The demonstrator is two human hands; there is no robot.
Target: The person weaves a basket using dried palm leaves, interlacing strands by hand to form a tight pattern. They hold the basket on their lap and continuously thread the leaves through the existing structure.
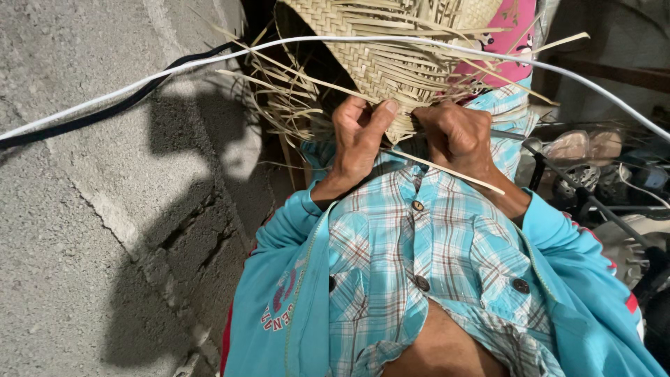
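A half-woven mat of pale straw strips (pixel 391 63) hangs in front of my chest, with loose strip ends sticking out all around. My left hand (pixel 357 136) grips its lower edge, thumb pressed on the weave. My right hand (pixel 457 136) is closed on the same edge just to the right, pinching strips. One long loose straw strip (pixel 447 171) trails from between the hands across my checked shirt (pixel 419 258). Both wrists come out of turquoise jacket sleeves.
A rough grey concrete block wall (pixel 91 209) fills the left side. A white cable (pixel 139 80) and a black cable (pixel 105 112) cross in front of it. Shoes (pixel 579 146) and a dark metal rack (pixel 593 202) crowd the right. Pink cloth (pixel 506 42) lies behind the mat.
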